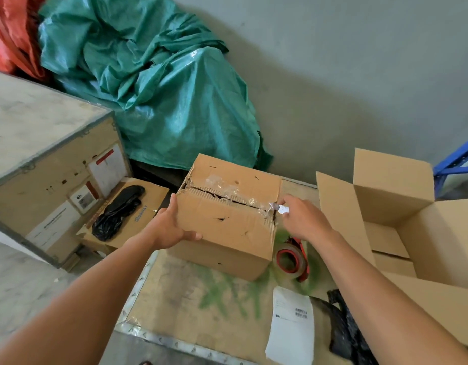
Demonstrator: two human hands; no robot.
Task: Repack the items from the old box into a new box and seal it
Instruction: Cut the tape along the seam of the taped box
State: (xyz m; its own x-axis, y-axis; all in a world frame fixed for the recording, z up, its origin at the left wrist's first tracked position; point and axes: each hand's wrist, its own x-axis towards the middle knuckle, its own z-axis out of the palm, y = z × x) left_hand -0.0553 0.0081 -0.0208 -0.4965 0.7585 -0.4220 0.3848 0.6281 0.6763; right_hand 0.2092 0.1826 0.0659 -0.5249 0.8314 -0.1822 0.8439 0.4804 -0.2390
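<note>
The right hand (304,219) pinches the loose, whitish end of the clear tape (281,208) between thumb and fingertips, at the three o'clock end of the top seam of the old box (227,225). The left hand (172,227) clasps that box's corner at eight o'clock, thumb on the near face and fingers on the side. The battered flaps lie closed under torn tape, so I judge the task is barely begun: nothing is unpacked yet. The new box (401,185) stands open at three o'clock, its inside seemingly bare. A tape roll (290,259) touches the old box at five o'clock, with a label sheet (290,322) nearer. Opening, transferring and sealing all remain.
</note>
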